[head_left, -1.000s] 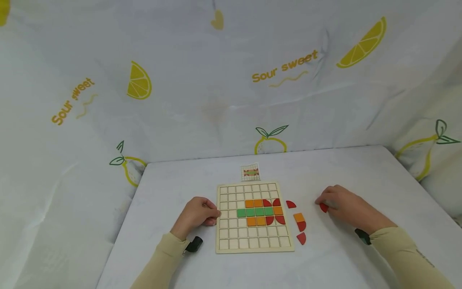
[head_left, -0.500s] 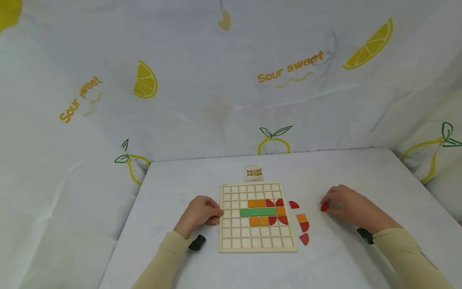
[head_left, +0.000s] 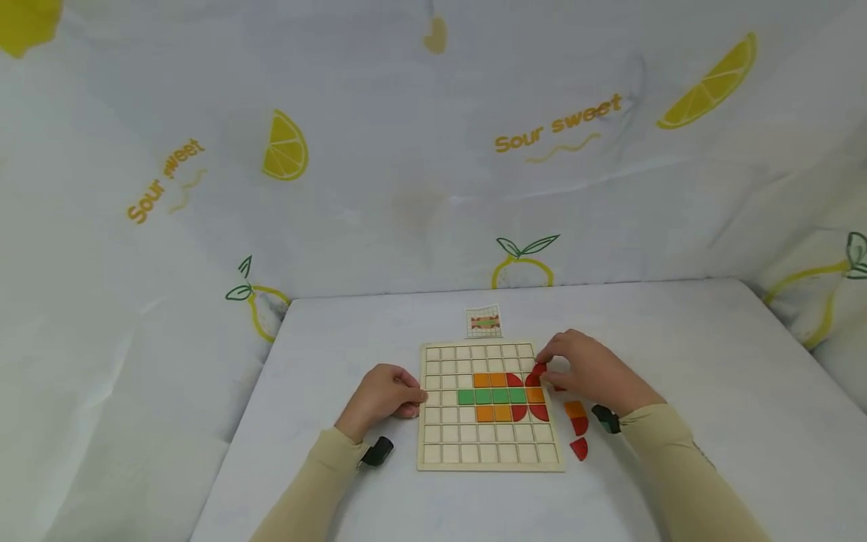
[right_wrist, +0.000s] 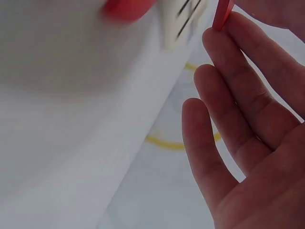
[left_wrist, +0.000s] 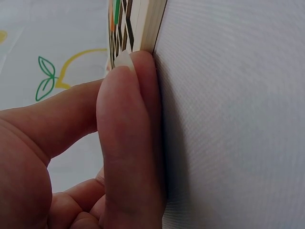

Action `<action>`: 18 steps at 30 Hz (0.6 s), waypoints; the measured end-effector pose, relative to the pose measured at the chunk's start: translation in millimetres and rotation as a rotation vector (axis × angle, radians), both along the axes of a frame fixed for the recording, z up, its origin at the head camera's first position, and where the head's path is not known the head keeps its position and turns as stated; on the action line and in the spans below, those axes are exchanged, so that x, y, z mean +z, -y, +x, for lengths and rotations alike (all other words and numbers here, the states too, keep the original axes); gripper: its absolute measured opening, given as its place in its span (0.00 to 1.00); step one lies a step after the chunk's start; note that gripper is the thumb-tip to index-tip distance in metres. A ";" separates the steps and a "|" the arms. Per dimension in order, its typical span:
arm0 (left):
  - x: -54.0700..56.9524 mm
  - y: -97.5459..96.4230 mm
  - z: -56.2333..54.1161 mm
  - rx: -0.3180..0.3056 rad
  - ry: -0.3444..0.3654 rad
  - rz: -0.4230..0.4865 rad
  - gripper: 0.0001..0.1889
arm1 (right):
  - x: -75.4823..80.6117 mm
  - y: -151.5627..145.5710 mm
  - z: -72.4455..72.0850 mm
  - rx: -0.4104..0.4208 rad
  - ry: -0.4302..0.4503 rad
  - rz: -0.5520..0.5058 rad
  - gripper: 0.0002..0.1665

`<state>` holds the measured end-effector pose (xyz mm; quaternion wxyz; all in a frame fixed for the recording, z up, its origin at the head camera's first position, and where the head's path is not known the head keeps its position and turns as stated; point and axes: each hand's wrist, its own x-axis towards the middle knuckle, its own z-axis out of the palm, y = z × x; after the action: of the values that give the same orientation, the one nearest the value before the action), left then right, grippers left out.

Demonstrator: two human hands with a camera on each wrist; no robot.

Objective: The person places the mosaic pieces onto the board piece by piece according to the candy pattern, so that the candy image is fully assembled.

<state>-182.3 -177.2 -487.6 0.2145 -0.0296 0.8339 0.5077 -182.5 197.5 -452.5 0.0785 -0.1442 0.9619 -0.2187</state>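
A wooden grid board lies on the white table with orange and green square tiles and red quarter-round tiles in its cells. At its left edge, my left hand pinches the rim between thumb and finger; the left wrist view shows the fingertips right on the board edge. My right hand is over the board's upper right edge, holding a red quarter-round tile between thumb and fingertips. Its other fingers are extended. A loose red tile beside the board is mostly hidden under this hand.
Right of the board lie an orange square tile, a red quarter-round tile touching it, and another red tile nearer me. A small pattern card lies beyond the board. A white lemon-print cloth stands behind.
My right hand has moved left from the open table to the board's right edge, carrying the red tile. My left hand stays at the board's left edge. The head view has shifted slightly.
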 end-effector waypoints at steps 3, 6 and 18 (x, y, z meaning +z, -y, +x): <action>-1.4 -1.2 -1.2 -0.005 0.002 0.009 0.12 | -0.9 20.0 -6.8 0.030 -0.012 -0.025 0.09; -1.7 -1.5 -1.7 -0.009 0.004 0.016 0.12 | -2.9 38.5 -11.7 0.062 -0.028 -0.039 0.08; -1.4 0.4 -1.9 -0.002 -0.010 -0.024 0.11 | -13.3 93.5 -16.2 0.134 -0.056 -0.091 0.07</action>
<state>-184.1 -177.6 -489.0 0.2108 -0.0288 0.8409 0.4976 -198.7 104.0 -465.7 0.0595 -0.2175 0.9411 -0.2521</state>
